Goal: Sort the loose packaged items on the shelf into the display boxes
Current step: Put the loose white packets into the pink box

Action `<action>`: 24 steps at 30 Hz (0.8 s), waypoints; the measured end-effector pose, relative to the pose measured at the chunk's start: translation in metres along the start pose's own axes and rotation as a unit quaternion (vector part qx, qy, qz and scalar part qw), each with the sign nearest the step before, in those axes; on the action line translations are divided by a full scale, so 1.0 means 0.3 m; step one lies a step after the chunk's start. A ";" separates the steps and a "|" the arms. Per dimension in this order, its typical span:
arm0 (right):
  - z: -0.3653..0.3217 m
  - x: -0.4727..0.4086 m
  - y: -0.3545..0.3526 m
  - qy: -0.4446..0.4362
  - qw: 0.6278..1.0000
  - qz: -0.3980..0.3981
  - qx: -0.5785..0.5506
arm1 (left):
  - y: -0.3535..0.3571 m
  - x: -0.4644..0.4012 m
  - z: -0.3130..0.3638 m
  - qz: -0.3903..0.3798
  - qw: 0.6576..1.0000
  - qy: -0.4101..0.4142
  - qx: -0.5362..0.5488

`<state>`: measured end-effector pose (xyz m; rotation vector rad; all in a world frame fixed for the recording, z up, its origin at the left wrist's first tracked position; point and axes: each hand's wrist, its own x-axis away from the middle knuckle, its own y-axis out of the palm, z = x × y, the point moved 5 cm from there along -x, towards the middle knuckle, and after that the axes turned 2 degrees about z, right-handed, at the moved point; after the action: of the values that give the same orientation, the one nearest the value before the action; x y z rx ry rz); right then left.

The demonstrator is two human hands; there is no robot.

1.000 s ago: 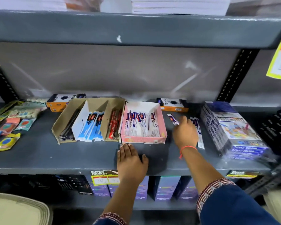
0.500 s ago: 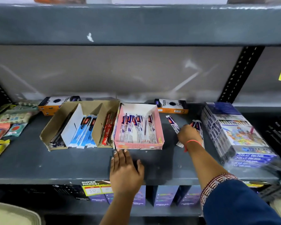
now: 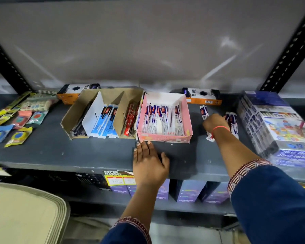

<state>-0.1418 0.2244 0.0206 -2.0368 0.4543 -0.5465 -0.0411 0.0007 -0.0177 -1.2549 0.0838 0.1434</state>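
Note:
A pink display box [image 3: 165, 137] sits mid-shelf with several white, blue and red pen packets standing in it. To its right lie loose packets of the same kind [image 3: 233, 124] on the grey shelf [image 3: 95, 152]. My right hand [image 3: 214, 122] is curled over one loose pen packet [image 3: 203, 111], whose ends stick out above and below the fist. My left hand [image 3: 149, 160] lies flat on the shelf, fingertips touching the pink box's front wall. Left of it stands a brown cardboard display box [image 3: 72, 118] with blue packets and red packets in separate compartments.
Stacked colour-pencil boxes [image 3: 278, 127] stand at the right. Two orange and black cartons [image 3: 202, 96] lie along the back wall. Small loose sachets [image 3: 18, 136] are scattered at the far left. A price tag [image 3: 120, 179] hangs on the shelf edge, with purple boxes below.
My right hand has closed over a loose pen packet beside the pink box and drawn back slightly. My left hand has stayed flat by the box front. The camera tilted down.

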 end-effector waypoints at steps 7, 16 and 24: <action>0.025 0.037 -0.035 0.013 0.991 0.045 -0.127 | -0.007 -0.007 0.019 0.017 1.000 0.012 0.013; 0.016 0.213 -0.092 -0.009 0.821 -0.035 -0.570 | -0.004 0.006 0.016 -0.021 0.998 0.011 -0.062; -0.056 0.424 -0.019 -0.035 0.772 -0.160 -0.614 | -0.006 0.008 0.016 -0.042 0.997 0.010 -0.065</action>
<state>-0.0447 0.1490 0.0582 -3.4426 0.4647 -0.3729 -0.0386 0.0049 -0.0149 -1.3881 0.0386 0.0646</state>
